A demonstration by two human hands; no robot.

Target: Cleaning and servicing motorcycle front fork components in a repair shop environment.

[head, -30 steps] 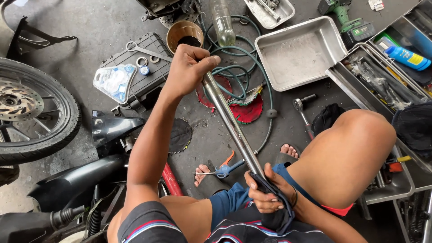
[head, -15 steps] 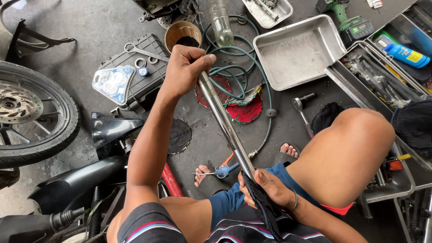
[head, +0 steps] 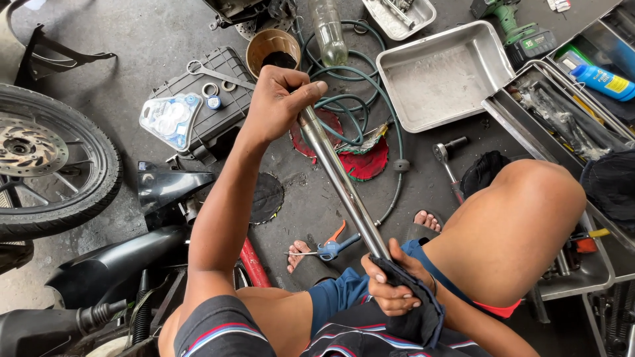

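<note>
Right across the middle of the frame runs a long shiny metal tube (head: 340, 182), slanting from upper left down toward the person's lap, and both hands are on it. Up at the tube's far end, the left hand (head: 281, 102) is wrapped tight around the top, fingers curled shut over it, thumb lying across. Down at the near end, the right hand (head: 393, 284) is closed around the tube through a dark cloth (head: 413, 307), the rag bunched in the palm and hanging below the wrist. Just behind the tube's top end sits a rusty round can (head: 271, 47), and beside that a black plastic case (head: 215, 99) with a wrench and rings on its lid. Right of the tube lies an empty steel tray (head: 446, 76), well apart from it, with a green hose (head: 360, 106) looping between tray and tube. Under the tube's lower half, blue-and-orange pliers (head: 331, 246) rest on the concrete near bare toes. Far left of the tube stands a motorcycle wheel (head: 49, 168).
</note>
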